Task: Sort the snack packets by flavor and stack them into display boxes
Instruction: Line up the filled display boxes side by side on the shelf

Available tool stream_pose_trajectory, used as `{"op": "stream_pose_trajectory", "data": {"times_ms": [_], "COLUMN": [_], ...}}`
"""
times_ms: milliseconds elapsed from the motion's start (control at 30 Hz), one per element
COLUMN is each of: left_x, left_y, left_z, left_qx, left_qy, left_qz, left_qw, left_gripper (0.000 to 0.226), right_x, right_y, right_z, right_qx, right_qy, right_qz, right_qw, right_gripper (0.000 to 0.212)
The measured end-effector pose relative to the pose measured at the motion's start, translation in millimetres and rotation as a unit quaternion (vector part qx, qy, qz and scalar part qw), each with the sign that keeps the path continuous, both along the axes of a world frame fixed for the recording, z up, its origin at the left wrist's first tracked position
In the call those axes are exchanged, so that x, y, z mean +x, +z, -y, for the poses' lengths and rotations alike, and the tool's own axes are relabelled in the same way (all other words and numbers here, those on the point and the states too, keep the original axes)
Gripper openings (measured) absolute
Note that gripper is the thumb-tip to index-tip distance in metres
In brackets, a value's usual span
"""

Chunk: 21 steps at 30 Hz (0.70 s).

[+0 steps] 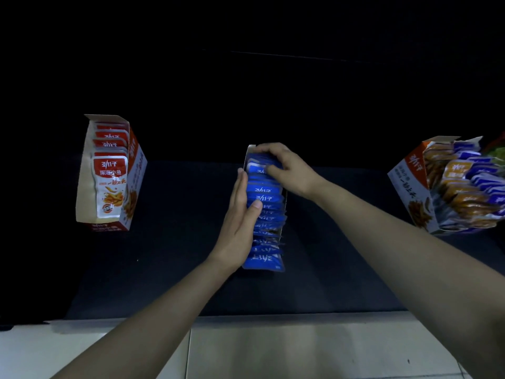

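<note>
Blue packets (263, 212) stand on edge in a long row down the middle display box (285, 196), which lies on the dark table (177, 255) straight in front of the person; the row fills the box from its far wall to the near end, where the last packet faces the camera. The left hand (240, 214) lies flat against the left flank of the row, its fingers (240, 184) straight and together, with the thumb resting across the packet tops. The right hand (289, 168) is at the far end, its fingers curled over the farthest packets and nipping their top edges against the thumb; whether it holds one packet or several cannot be told. The step in hand looks like seating and squaring the blue flavour in its box. To the left, well apart, a second box (135, 170) holds red packets (110, 184) only and seems sorted. To the right, the third box (407, 184) is a jumble of orange packets (459, 192) and further blue ones (483, 170), so the sorting is probably far from done. The next move likely calls for pushing the far packets down level while the flat left hand keeps the row from fanning out, then reaching right to pick blue from among orange. The middle box looks nearly full, so room for more may be tight.
</note>
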State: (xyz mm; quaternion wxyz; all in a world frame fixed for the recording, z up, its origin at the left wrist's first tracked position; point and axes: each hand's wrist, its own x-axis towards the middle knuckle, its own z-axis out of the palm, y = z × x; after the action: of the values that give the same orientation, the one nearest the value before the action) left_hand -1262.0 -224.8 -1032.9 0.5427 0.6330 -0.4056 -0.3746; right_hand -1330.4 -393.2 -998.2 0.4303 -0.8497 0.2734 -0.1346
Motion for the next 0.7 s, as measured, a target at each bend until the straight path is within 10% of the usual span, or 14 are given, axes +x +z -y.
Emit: {"op": "stream_pose_trajectory", "data": {"times_ms": [200, 500, 700], "left_x": [3, 7, 15], "left_y": [-5, -3, -3], "left_z": [3, 13, 18], "left_qx": [-0.021, -0.018, -0.020], "left_qy": [0.005, -0.009, 0.006], "left_qz": [-0.055, -0.072, -0.135], "left_qw": [0.998, 0.997, 0.991], "left_gripper": [0.075, 0.079, 0.092], "right_x": [-15, -20, -34], "right_y": [-14, -5, -14], "right_z": [-24, -24, -65], "right_qx": [0.007, -0.011, 0.185], "right_qy": [-0.118, -0.039, -0.161], "right_qz": [0.070, -0.014, 0.084], "right_qw": [0.991, 0.999, 0.966], "right_gripper": [0.056, 0.055, 0.061]}}
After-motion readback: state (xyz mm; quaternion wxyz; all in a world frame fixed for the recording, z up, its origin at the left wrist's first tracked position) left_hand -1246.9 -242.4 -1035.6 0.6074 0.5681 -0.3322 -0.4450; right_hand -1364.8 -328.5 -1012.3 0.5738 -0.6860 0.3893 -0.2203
